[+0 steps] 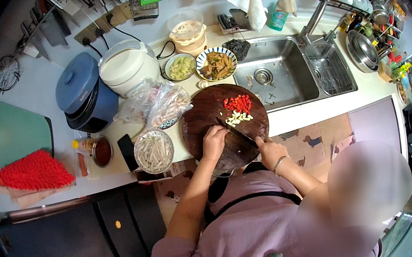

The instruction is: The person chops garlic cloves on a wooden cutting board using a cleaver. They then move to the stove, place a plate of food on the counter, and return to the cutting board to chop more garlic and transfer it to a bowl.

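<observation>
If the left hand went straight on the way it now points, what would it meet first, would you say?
Most likely the dark knife blade, just ahead of the left hand; whether they already touch is hard to tell from this view.

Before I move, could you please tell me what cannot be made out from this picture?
In the head view:
Handle of the knife: mostly covered by the right hand.
Contents of the bag: obscured by its crinkled plastic.
Inside of the white cooker: hidden by its lid.
</observation>
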